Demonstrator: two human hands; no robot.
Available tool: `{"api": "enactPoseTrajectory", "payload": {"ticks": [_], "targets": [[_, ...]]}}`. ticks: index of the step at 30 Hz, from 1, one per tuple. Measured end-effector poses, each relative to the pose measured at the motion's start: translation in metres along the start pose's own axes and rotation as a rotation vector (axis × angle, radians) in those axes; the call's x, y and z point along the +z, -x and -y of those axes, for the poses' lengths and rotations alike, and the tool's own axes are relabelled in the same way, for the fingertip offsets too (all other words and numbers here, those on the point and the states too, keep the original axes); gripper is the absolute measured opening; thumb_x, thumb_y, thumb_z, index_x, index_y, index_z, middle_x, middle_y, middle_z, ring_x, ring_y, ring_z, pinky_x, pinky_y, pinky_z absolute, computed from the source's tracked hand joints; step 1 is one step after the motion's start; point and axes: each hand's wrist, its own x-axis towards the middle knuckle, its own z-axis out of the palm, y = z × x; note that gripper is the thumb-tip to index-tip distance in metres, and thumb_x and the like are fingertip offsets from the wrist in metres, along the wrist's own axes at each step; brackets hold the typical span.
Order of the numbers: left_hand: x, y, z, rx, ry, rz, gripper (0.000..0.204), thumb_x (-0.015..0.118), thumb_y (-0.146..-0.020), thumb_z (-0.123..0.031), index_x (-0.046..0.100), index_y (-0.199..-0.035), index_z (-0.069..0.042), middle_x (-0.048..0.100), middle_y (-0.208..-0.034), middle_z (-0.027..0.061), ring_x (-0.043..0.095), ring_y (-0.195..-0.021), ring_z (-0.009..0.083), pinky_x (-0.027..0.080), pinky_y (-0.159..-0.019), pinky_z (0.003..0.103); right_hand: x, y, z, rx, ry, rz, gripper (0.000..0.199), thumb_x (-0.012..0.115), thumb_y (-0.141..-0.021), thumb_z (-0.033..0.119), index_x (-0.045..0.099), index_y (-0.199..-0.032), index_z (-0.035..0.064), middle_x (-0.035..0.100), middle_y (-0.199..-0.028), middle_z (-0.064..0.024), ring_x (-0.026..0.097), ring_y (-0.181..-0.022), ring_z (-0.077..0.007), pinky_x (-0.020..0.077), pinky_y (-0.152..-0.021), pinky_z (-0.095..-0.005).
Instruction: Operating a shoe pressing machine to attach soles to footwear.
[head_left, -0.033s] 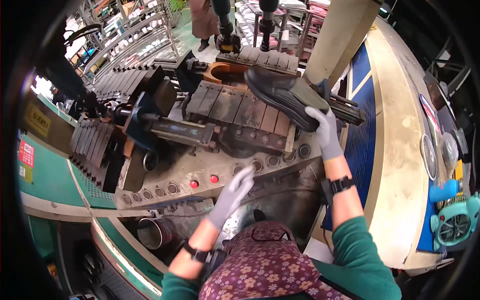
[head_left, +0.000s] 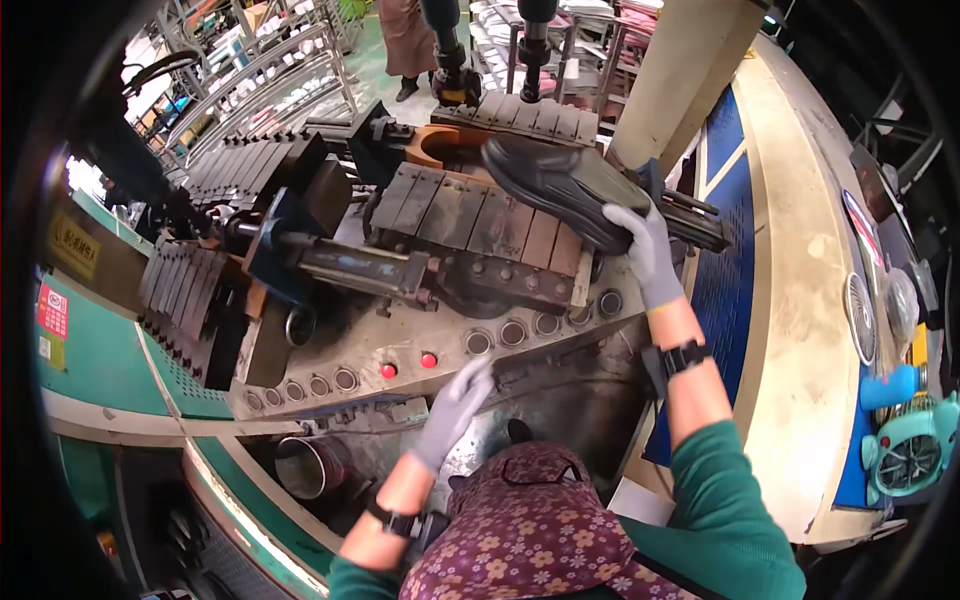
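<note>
My right hand (head_left: 648,255), in a grey glove, grips the heel end of a black shoe (head_left: 555,180) and holds it over the segmented metal pads (head_left: 470,220) of a shoe press machine. My left hand (head_left: 455,408), also gloved, holds nothing. Its fingers stretch toward the machine's grey control panel (head_left: 540,345), just below and right of two red buttons (head_left: 408,365). A black watch sits on each wrist.
A hydraulic cylinder (head_left: 350,265) and dark clamp blocks (head_left: 190,290) lie left of the pads. A cream column (head_left: 690,70) rises behind the shoe. A teal fan (head_left: 905,455) sits at the right by a cream conveyor belt (head_left: 800,290). Another person (head_left: 405,40) stands beyond, near metal racks (head_left: 250,90).
</note>
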Motion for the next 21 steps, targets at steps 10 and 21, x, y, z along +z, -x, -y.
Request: {"api": "enactPoseTrajectory", "payload": {"ticks": [10,21], "targets": [[-0.091,0.296,0.239,-0.624,-0.095,-0.617,0.045,0.059,-0.099,-0.023,0.058,-0.133,0.007,0.063,-0.132,0.0167,0.059,-0.121,0.0249,0.044,-0.104,0.033,0.067,-0.160,-0.076,0.052,0.120,0.200,0.061,0.087,-0.070,0.020,0.064,-0.122,-0.0028,0.071,-0.110,-0.0100,0.065,-0.098,-0.0166,0.0498,-0.090,-0.0289],[-0.019,0.371,0.263,-1.059,0.049,-0.695,0.042,0.058,-0.098,-0.030,0.058,-0.128,-0.001,0.062,-0.127,0.0119,0.059,-0.110,0.0250,0.043,-0.100,0.040,0.094,-0.218,-0.140,0.151,0.123,0.363,0.065,0.086,-0.069,0.015,0.060,-0.126,-0.0013,0.069,-0.111,-0.0101,0.065,-0.100,-0.0162,0.0511,-0.091,-0.0297]]}}
